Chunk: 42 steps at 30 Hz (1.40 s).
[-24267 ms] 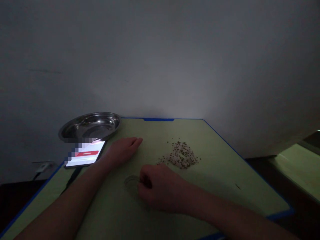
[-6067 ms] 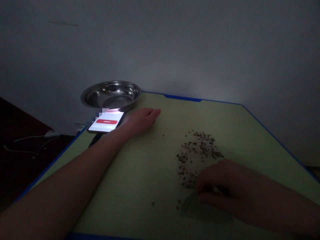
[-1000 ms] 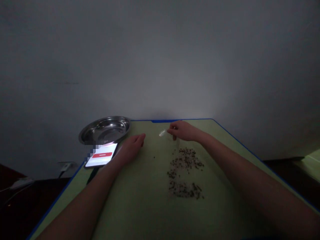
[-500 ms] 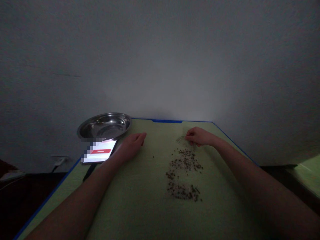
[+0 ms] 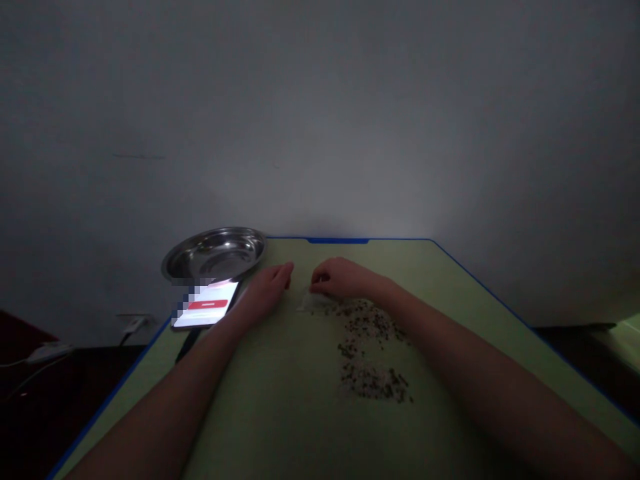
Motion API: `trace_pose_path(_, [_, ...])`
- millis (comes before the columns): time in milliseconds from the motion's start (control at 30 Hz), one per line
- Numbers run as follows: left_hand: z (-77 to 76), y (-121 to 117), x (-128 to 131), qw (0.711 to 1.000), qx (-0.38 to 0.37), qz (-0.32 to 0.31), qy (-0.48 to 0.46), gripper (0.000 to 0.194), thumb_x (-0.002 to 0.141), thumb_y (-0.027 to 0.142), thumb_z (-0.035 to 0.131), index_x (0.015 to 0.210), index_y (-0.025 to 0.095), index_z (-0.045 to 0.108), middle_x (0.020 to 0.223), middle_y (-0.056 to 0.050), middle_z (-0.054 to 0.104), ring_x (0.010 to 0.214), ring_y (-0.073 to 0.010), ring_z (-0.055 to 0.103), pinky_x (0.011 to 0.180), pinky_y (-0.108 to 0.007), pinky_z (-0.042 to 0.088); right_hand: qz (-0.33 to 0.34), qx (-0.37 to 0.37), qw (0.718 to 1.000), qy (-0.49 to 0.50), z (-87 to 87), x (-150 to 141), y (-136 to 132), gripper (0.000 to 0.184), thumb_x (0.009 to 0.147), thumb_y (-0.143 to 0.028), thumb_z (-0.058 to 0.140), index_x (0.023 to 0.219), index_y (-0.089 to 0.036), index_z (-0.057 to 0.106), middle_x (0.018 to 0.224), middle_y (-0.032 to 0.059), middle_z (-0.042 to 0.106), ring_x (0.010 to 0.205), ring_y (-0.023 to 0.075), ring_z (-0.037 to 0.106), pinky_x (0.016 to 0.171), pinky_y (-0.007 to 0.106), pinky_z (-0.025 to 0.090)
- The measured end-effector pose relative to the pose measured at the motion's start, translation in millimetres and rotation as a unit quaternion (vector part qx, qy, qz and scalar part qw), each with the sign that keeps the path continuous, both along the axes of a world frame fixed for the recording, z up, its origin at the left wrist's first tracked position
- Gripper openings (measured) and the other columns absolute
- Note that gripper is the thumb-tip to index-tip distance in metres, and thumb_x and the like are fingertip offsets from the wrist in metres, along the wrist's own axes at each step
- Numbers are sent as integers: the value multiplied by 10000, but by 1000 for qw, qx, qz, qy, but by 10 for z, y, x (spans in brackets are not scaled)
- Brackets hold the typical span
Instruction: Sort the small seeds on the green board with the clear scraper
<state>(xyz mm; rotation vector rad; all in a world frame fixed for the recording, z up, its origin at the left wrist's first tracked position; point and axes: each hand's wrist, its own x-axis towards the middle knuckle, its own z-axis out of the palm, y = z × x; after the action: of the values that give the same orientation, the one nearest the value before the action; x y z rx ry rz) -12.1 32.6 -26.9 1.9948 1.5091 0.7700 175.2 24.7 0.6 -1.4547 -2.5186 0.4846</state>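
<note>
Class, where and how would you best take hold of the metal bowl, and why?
Probably by the rim of the metal bowl, coming from the right with the left hand, thumb inside, fingers under. The rim flares outward and looks reachable there, while the phone crowds the near side.

A plain grey wall (image 5: 330,133) is seen across the background, marked at the left by a thin dark line (image 5: 139,157). The room is dimly lit, and the wall's middle is caught a little brighter. Against it the pale green table (image 5: 280,413) is set, edged in blue. Dark floor (image 5: 60,400) is glimpsed at left, where a white plug (image 5: 134,325) is seen low down.
</note>
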Motion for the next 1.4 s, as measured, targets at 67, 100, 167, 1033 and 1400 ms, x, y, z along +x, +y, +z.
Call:
trace_pose_path(67, [-6,9,-3,1000,0,2,-2,467,851,536,290,552,208,435,490,36,406,520,-155,419,545,-286,315,49,6,999,-8,19,-92,-80,218,794,-300,586,903,-187,737,793,37,716,652,126,575,581,230,366])
trace_pose_path(100, [-10,13,-5,1000,0,3,-2,468,851,536,292,551,208,436,489,35,410,521,-156,422,544,-286,314,77,8,997,-12,30,-119,-128,225,794,-308,587,919,-193,735,811,36,719,669,130,585,587,229,371])
trace_pose_path(167, [-18,19,-8,1000,-1,2,-4,468,849,539,295,548,208,431,490,35,414,520,-156,423,544,-286,313,126,4,992,-16,53,-138,-234,230,803,-320,582,930,-203,733,829,29,725,684,136,600,604,229,385])
trace_pose_path(1033, [8,-16,6,1000,-5,4,20,470,856,539,284,549,209,417,498,26,420,520,-156,430,553,-292,304,-25,38,999,12,-88,273,-1779,138,863,-264,539,783,-249,650,743,-19,688,622,134,613,563,262,379])
trace_pose_path(1400, [16,-8,1,1000,-13,11,23,462,847,543,295,551,210,419,482,34,401,502,-151,416,539,-284,303,-74,77,994,-37,-126,448,-1527,158,872,-269,530,824,-227,674,787,3,702,693,176,645,601,282,391])
